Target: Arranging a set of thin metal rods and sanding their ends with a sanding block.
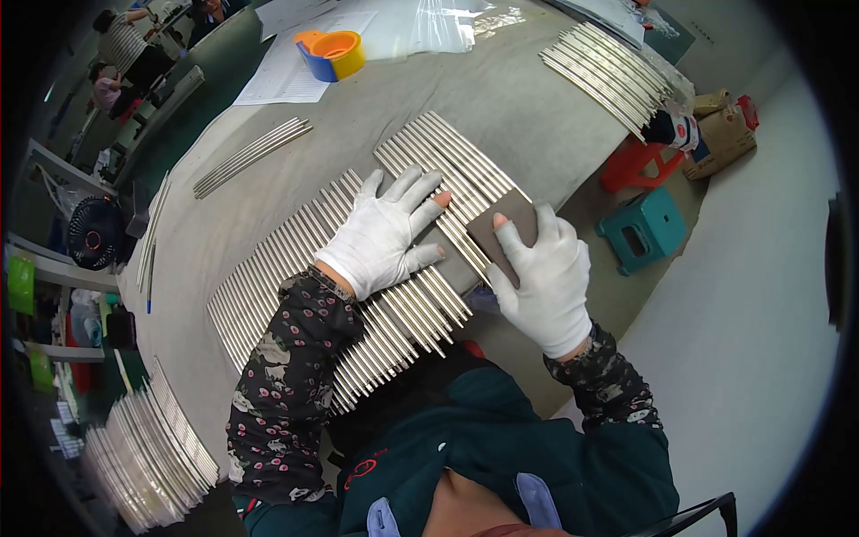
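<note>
A long row of thin silvery metal rods [277, 273] lies side by side on the grey table, several ends reaching past its near edge. Beside it on the right, a smaller group of the same rods [456, 154] lies close together. My left hand [380, 228], in a white glove with greyish fingertips, rests flat with fingers spread across the rods where both groups meet. My right hand [548, 282], gloved too, grips a flat dark grey-brown block [495, 234] lying over the right-hand ends of the smaller group. What the block is made of I cannot tell.
On the table [501, 85] are a roll of tape [338, 55], papers, plastic film, a few loose rods [250, 158] and another rod bundle [608, 76]. Wrapped rods [152, 452] stand lower left. Stools [644, 228] and a carton [723, 139] sit right, by a wall. People work far left.
</note>
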Motion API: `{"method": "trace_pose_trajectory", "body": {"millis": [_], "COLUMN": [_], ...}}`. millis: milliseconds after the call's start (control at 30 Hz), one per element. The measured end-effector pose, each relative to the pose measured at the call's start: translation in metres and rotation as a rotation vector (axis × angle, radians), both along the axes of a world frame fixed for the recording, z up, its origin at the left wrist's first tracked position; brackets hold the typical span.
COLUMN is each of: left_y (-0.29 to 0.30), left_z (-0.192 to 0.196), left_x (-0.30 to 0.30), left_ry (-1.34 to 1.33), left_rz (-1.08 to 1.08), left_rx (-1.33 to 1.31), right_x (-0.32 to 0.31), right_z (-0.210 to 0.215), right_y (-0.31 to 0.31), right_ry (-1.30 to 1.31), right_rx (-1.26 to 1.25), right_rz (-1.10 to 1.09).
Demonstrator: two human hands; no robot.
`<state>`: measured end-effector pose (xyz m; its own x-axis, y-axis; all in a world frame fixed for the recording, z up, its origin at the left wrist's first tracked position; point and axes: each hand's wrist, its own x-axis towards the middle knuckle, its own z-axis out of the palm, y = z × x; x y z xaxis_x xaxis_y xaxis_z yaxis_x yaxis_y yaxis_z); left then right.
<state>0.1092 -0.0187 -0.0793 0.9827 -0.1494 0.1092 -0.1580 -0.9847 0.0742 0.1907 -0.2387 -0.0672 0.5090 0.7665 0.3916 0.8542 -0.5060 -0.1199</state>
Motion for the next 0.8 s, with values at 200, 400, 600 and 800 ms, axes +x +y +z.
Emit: {"method": "trace_pose_trajectory", "body": {"millis": [200,400,600,800], "left_y": [-0.005,-0.001,-0.001,-0.001], "left_z": [0.004,-0.001,0.001,-0.003], "left_x": [0.004,0.002,0.0,0.002], "left_ry": [0.042,-0.01,0.007,0.005], "left_rz": [0.008,-0.006,0.003,-0.001], "left_rx": [-0.018,-0.049,-0.032,-0.027], "right_x": [-0.003,-0.001,-0.02,-0.018], "right_z": [-0.005,-0.005,0.006,0.0], "right_y": [-0.042,-0.025,-0.076,-0.047], "right_ry": [-0.072,0.003,0.025,0.046], "right_rx": [0.039,0.039,0.004,0.07], "right_rz": [0.055,0.019,-0.04,-0.007]}}
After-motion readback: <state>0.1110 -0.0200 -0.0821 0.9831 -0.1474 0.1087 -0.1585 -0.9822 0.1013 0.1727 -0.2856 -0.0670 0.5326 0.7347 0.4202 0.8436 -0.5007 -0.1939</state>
